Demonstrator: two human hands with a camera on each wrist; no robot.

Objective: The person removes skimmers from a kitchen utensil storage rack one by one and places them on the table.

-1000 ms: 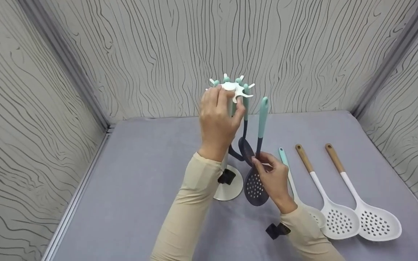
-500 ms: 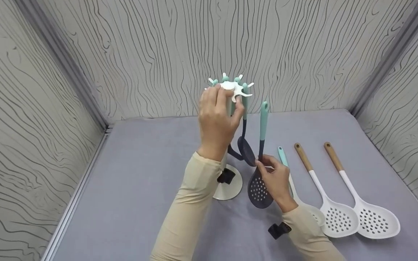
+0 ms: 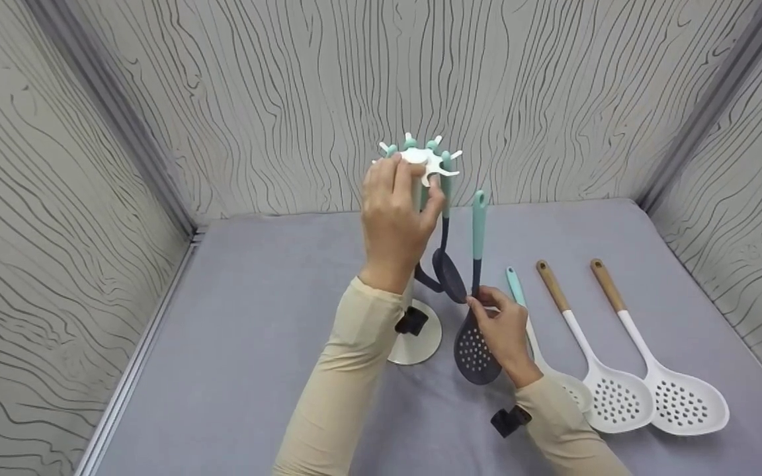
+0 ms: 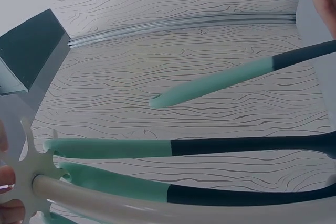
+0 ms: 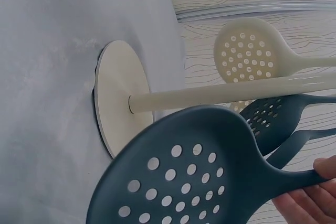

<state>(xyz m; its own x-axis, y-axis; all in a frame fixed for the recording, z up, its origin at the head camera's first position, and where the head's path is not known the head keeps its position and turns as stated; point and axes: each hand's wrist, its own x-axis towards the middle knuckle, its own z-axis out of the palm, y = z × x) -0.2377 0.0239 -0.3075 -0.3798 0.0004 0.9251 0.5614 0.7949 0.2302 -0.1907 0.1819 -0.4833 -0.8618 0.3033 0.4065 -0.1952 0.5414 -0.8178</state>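
Observation:
My left hand (image 3: 394, 221) grips the white hooked top (image 3: 424, 158) of an upright utensil stand; its fingertips show at the disc's edge in the left wrist view. My right hand (image 3: 501, 327) pinches the neck of a dark skimmer (image 3: 477, 354) with a mint handle (image 3: 479, 225). This skimmer stands handle up, right of the stand's round base (image 3: 414, 350), its handle end apart from the hooks. Dark utensils with mint handles (image 4: 113, 148) hang from the hooks. A pale perforated one (image 5: 281, 59) shows behind the stand's post (image 5: 194, 95) in the right wrist view.
To the right, two white skimmers with wooden handles (image 3: 556, 287) lie on the grey cloth (image 3: 255, 370). A pale skimmer with a mint handle (image 3: 516, 287) lies beside them, partly behind my right arm. Wood-patterned panels (image 3: 275, 99) enclose the table.
My right hand has shifted slightly right and down with the skimmer, its handle end dropping further from the hooks and turning more upright. My left hand has kept its grip on the stand.

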